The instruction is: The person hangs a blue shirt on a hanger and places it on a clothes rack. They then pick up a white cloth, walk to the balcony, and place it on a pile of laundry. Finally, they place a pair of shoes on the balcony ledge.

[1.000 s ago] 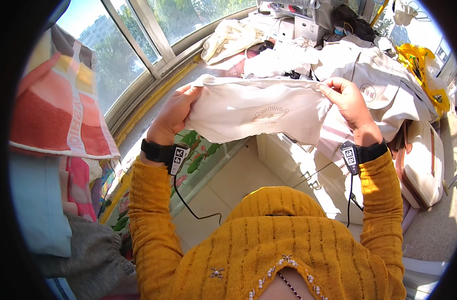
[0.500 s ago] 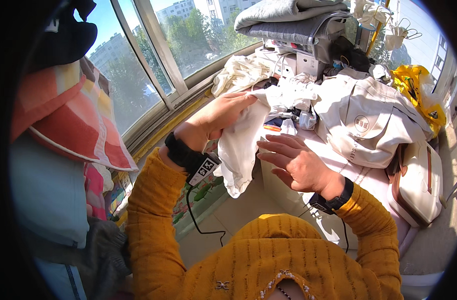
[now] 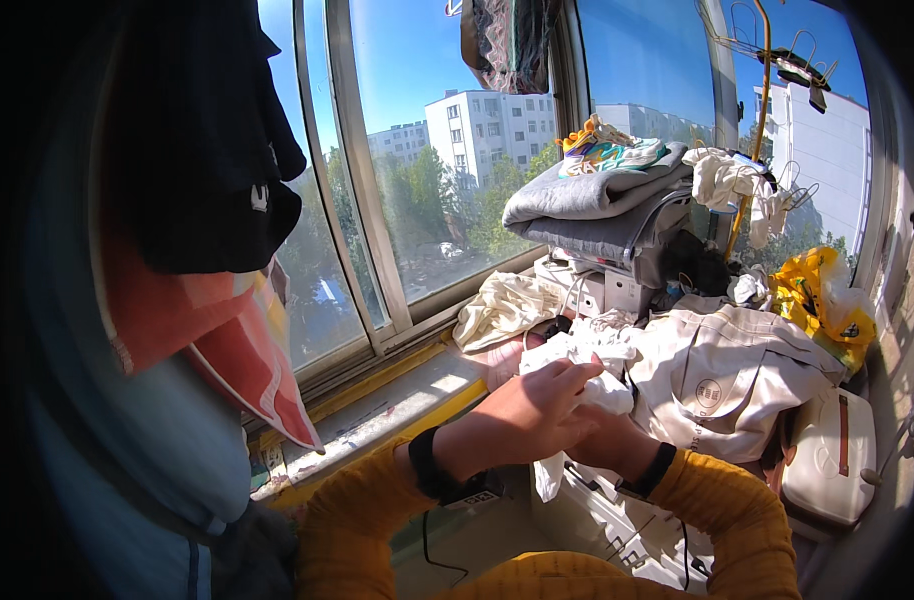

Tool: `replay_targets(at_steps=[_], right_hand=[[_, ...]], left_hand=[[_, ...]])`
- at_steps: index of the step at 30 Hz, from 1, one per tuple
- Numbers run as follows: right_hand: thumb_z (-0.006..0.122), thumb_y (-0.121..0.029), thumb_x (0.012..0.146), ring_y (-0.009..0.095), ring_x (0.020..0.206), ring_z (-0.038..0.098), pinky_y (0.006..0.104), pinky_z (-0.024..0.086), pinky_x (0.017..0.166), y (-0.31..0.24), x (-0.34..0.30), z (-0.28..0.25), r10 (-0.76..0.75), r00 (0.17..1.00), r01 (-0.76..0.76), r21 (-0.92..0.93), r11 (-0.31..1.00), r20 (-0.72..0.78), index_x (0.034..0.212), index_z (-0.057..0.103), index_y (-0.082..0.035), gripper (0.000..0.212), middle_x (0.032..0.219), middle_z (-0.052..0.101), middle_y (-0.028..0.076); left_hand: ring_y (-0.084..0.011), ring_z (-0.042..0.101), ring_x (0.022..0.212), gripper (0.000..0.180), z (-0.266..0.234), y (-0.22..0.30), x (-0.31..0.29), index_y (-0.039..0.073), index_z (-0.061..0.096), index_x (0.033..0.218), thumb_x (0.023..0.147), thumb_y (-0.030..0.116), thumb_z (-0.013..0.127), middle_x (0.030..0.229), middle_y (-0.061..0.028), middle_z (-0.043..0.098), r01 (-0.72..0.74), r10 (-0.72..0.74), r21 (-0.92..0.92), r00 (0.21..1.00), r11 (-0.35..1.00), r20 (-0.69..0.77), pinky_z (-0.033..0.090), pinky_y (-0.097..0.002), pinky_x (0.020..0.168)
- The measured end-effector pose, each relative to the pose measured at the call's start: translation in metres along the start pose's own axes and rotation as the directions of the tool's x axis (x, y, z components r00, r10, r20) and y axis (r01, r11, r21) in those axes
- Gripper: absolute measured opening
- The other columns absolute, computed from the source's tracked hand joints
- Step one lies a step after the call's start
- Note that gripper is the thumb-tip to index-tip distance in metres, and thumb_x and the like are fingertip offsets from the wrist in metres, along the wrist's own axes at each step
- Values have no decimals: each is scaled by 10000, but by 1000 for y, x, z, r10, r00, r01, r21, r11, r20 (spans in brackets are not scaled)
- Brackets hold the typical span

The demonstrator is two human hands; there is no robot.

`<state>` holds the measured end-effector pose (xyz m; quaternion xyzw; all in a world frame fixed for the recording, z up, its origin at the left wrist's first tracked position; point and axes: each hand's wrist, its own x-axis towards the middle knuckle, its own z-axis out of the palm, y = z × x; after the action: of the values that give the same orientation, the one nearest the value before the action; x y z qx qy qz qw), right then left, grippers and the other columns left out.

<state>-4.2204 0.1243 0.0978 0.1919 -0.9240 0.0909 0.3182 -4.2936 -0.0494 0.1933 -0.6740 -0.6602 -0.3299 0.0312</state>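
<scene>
A thin white cloth (image 3: 549,476), its kind not clear, hangs below my hands, and more white fabric shows just beyond them. My left hand (image 3: 522,415) is closed on it, fingers bent and pointing right. Against it, from the right, my right hand (image 3: 615,442) is closed on the same cloth, its fingertips mostly hidden behind the left hand. Just past my fingers lies a heap of white fabric (image 3: 577,345); where it parts from the held cloth I cannot tell. A beige canvas bag (image 3: 737,370) lies to the right of my hands.
Windows run along the left and far sides, above a sill (image 3: 377,425). Towels and dark clothes (image 3: 217,190) hang at left. Folded grey quilts (image 3: 597,205) bearing colourful shoes (image 3: 617,150) are stacked at the back. At right are a yellow plastic bag (image 3: 822,305) and a cream case (image 3: 827,460).
My hands have come together, the left moving right and the right closing from open fingers onto the cloth. The cloth is now bunched between them. My view has tilted up.
</scene>
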Motion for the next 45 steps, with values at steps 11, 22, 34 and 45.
replay_targets(at_steps=[11,22,34,45], right_hand=[[554,-253,865,267,1239,529,515,244,1135,17,42,-76,-94,994,56,-507,860,-49,1222,624,-141,381,1256,617,95],[550,-216,841,247,1081,627,453,343,1025,26,77,-93,-84,996,73,-501,862,0,1168,699,-175,362,1148,691,68],[609,-180,879,247,916,668,504,433,1022,-36,136,-131,-524,809,545,-7,838,266,1304,559,-114,432,932,658,66],[662,-183,889,200,650,596,342,490,622,17,323,-347,-632,481,-111,-758,643,-607,1025,653,-71,176,754,581,59]], left_hand=[[-339,546,1045,726,-19,-36,7,34,453,1363,722,152,774,1116,-149,532,93,54,513,963,853,-264,475,-413,912],[-327,646,862,325,62,-20,-9,9,523,1138,864,99,673,1040,-168,577,152,-176,-107,945,983,-275,522,-400,783],[-283,590,1142,302,65,-111,-2,10,588,1217,1003,196,482,1166,-153,624,31,-130,-149,686,988,-716,456,-387,962],[-199,585,1045,296,100,-214,-164,76,489,1315,1039,181,462,1189,-62,582,57,-462,-783,833,619,-305,513,-344,920]])
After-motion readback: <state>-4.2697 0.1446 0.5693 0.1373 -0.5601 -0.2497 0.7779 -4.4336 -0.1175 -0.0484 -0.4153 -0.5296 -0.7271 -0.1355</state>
